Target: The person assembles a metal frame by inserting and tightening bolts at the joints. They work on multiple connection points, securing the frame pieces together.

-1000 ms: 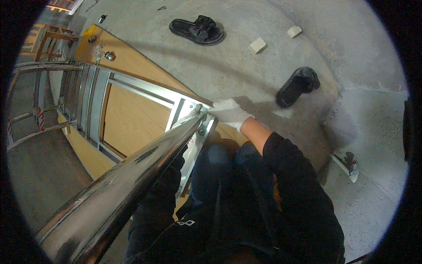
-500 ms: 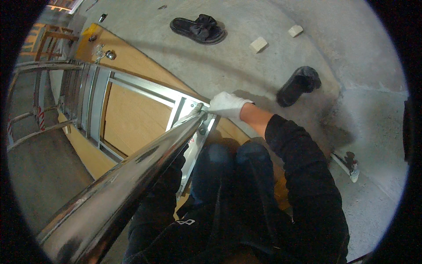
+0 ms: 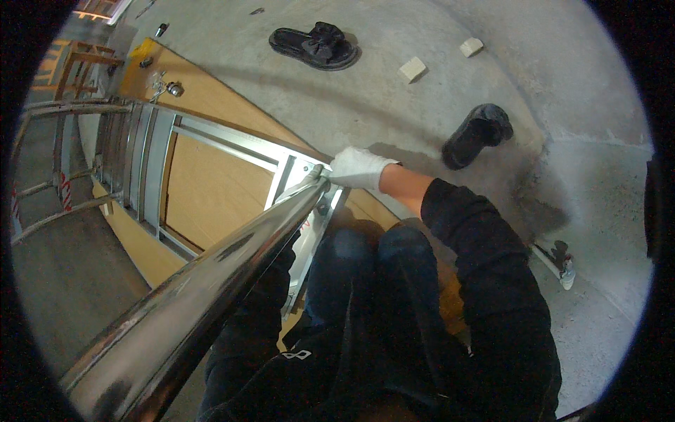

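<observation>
A long shiny metal tube (image 3: 211, 288) slants from the lower left to the corner of a silver metal frame (image 3: 292, 172). At that corner is my right hand (image 3: 360, 169) in a white glove, closed, its fingertips hidden against the tube's far end; what they grip I cannot make out. The dark left sleeve (image 3: 271, 278) runs behind the tube, which hides my left hand. A pale patch beside the tube's tip may be its glove, but I cannot tell. The frame lies flat over a tan board (image 3: 218, 186), just beyond my knees.
Two black slippers (image 3: 314, 46) (image 3: 478, 136) and two pale blocks (image 3: 413, 69) (image 3: 472, 47) lie on the concrete floor. Small metal parts (image 3: 169, 86) rest on the board's far end. Metal racks (image 3: 60, 162) and a wooden stool (image 3: 81, 67) stand at left.
My right hand has shifted very slightly left, still at the frame corner. The tube and frame look the same.
</observation>
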Demonstrator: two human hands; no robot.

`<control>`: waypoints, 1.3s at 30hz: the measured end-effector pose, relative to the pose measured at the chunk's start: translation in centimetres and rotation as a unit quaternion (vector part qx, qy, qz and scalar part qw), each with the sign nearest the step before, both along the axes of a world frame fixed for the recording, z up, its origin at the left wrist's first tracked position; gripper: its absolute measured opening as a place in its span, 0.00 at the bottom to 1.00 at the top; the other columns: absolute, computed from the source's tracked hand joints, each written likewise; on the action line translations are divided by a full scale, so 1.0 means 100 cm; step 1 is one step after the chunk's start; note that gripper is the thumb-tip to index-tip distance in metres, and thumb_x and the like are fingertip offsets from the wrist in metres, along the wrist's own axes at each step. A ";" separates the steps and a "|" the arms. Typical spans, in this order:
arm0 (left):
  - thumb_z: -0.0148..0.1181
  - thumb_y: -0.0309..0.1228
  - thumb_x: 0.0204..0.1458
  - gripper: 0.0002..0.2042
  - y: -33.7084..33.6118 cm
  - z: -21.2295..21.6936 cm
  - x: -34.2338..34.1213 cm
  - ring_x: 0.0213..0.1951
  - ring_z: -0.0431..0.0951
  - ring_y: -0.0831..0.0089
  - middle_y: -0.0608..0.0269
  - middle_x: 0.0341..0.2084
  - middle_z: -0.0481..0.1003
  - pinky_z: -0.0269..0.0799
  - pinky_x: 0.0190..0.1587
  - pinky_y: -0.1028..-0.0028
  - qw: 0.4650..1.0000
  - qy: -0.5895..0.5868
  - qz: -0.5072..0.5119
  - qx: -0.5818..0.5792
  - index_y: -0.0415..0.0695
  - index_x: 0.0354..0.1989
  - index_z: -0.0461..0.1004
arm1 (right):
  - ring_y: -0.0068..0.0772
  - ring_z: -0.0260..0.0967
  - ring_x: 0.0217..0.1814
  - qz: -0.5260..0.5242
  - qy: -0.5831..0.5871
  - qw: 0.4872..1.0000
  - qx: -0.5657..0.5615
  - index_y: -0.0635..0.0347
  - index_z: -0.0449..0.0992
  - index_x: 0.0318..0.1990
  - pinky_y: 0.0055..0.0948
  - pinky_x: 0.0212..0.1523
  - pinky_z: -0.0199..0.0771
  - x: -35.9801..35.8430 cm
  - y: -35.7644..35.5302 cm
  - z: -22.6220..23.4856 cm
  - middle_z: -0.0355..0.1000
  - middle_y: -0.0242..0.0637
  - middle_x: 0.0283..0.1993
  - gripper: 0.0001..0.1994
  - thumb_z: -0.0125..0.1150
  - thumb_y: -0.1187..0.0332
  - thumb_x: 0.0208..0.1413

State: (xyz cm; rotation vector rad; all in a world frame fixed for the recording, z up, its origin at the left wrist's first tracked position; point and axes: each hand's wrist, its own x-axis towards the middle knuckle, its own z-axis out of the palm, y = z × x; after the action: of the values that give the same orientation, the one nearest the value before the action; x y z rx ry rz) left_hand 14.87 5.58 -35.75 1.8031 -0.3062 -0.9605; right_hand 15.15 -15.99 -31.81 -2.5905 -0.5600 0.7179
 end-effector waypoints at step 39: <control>0.53 0.22 0.60 0.30 -0.004 -0.010 0.003 0.47 0.73 0.76 0.60 0.50 0.72 0.71 0.50 0.76 0.999 0.045 0.004 -0.026 0.42 0.71 0.53 | 0.53 0.79 0.38 -0.031 -0.013 0.999 -0.032 0.60 0.83 0.33 0.46 0.38 0.78 -0.020 0.014 -0.014 0.79 0.48 0.34 0.10 0.56 0.68 0.49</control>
State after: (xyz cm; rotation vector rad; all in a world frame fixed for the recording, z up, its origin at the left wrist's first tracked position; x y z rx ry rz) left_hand 15.16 5.14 -36.78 1.7069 -0.2656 -1.0153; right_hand 13.13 -14.63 -33.26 -2.6681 -0.4707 0.6932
